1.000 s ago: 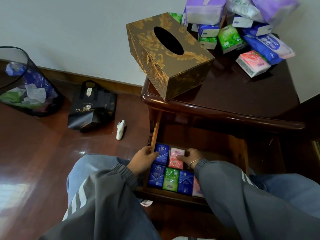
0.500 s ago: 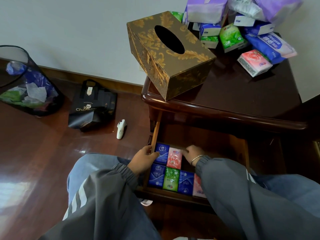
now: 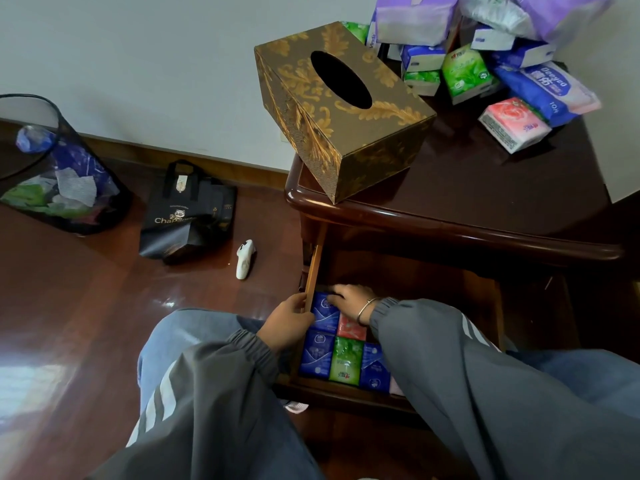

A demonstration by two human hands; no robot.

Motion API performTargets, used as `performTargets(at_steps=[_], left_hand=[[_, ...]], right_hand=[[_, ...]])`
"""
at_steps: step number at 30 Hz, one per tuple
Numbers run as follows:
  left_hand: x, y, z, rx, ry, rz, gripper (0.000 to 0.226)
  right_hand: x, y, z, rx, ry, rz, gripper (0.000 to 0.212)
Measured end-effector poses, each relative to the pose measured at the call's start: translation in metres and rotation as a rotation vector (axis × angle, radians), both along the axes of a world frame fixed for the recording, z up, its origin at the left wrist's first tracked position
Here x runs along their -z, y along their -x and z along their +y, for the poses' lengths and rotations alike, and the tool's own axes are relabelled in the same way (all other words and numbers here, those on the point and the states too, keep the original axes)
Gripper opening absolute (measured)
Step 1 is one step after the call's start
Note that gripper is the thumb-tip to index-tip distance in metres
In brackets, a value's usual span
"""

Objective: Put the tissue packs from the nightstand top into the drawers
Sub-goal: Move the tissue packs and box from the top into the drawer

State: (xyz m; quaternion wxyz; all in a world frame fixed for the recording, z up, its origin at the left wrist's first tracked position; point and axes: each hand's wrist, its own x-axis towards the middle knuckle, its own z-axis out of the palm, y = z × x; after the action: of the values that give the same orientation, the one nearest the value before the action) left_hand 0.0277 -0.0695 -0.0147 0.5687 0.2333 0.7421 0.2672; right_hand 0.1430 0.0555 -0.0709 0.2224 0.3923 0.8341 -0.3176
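Your right hand (image 3: 349,301), a thin bangle (image 3: 363,311) at the wrist, reaches into the open drawer (image 3: 313,271), its fingers curled down over the far end of the blue pack (image 3: 323,311) at the back left corner. Your left hand (image 3: 289,322) sits at the drawer's left wall with the thumb lying along it. Its fingers are hidden behind the palm, so you cannot tell whether they grip anything. Just beside the blue pack lies a red pack (image 3: 351,329). In the row nearer to you a green pack (image 3: 346,360) sits between two more blue ones, and the print on all of them is too small to read. Above, on the nightstand (image 3: 485,188), a gold-patterned tissue box (image 3: 343,109) stands at the front left corner. The remaining tissue packs (image 3: 485,57) are heaped at the back, with a pink rose pack (image 3: 512,124) lying apart at the front of the heap. Touching it is a blue wrapper (image 3: 543,91) that reads "Deeyeo" and "10". On the floor to the left a black bag (image 3: 188,216) shows the letters "Cha" in gold. A small white object (image 3: 245,259) lies near it, and a mesh bin (image 3: 59,168) holding waste stands further left.
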Motion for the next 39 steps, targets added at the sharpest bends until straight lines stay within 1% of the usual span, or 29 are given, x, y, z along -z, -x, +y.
performTargets(at_steps=[4,5,8,10,12,13,14,17,19,22,24,27,29,31,32,34,37,39], left_hand=[[0.002,-0.001,0.0,0.003,-0.007,0.049,0.052],[0.002,-0.001,0.0,0.003,-0.006,0.047,0.053],[0.001,0.0,0.0,0.003,0.005,0.01,0.053],[0.0,0.0,0.0,0.003,0.016,-0.003,0.053],[-0.001,-0.001,0.0,0.01,0.018,0.005,0.053],[-0.001,-0.001,0.001,0.012,0.02,0.006,0.054],[-0.002,-0.001,0.001,0.015,0.025,0.0,0.054],[-0.004,0.0,0.0,0.034,0.038,-0.021,0.056],[-0.005,-0.001,0.0,0.046,0.042,-0.006,0.056],[-0.004,-0.002,-0.001,0.041,0.027,0.054,0.053],[-0.006,-0.004,-0.002,0.046,0.023,0.11,0.048],[-0.014,-0.009,0.0,0.075,-0.009,0.269,0.044],[-0.027,-0.009,0.003,0.073,-0.052,0.376,0.048],[-0.044,-0.01,0.008,0.111,-0.106,0.39,0.049],[-0.053,-0.012,0.011,0.157,-0.125,0.384,0.049],[-0.077,-0.019,0.019,0.278,-0.149,0.359,0.05],[-0.127,-0.034,0.036,0.517,-0.181,0.256,0.049],[-0.162,-0.046,0.049,0.661,-0.235,0.249,0.046]], right_hand=[[-0.002,-0.02,0.011,0.248,0.038,0.139,0.044],[-0.002,-0.027,0.015,0.314,0.035,0.148,0.043],[-0.003,-0.045,0.02,0.444,0.033,0.067,0.042],[-0.002,-0.051,0.015,0.536,0.136,0.048,0.041],[-0.003,-0.049,0.002,0.676,0.328,0.084,0.039],[-0.005,-0.048,-0.004,0.729,0.386,0.097,0.038],[-0.007,-0.046,-0.008,0.753,0.402,0.105,0.037],[-0.01,-0.044,-0.013,0.74,0.379,0.103,0.039],[-0.016,-0.045,-0.013,0.711,0.379,0.082,0.045],[-0.031,-0.052,-0.013,0.539,0.273,0.015,0.051],[-0.048,-0.059,-0.014,0.441,0.207,0.02,0.045],[-0.088,-0.075,-0.018,0.343,0.179,0.112,0.032],[-0.126,-0.088,-0.022,0.304,0.216,0.249,0.028],[-0.168,-0.105,-0.021,0.288,0.261,0.406,0.023],[-0.187,-0.115,-0.018,0.292,0.242,0.476,0.02],[-0.217,-0.135,-0.002,0.339,0.113,0.604,0.017],[-0.24,-0.163,0.034,0.463,-0.215,0.726,0.016],[-0.243,-0.178,0.063,0.539,-0.433,0.761,0.017]])
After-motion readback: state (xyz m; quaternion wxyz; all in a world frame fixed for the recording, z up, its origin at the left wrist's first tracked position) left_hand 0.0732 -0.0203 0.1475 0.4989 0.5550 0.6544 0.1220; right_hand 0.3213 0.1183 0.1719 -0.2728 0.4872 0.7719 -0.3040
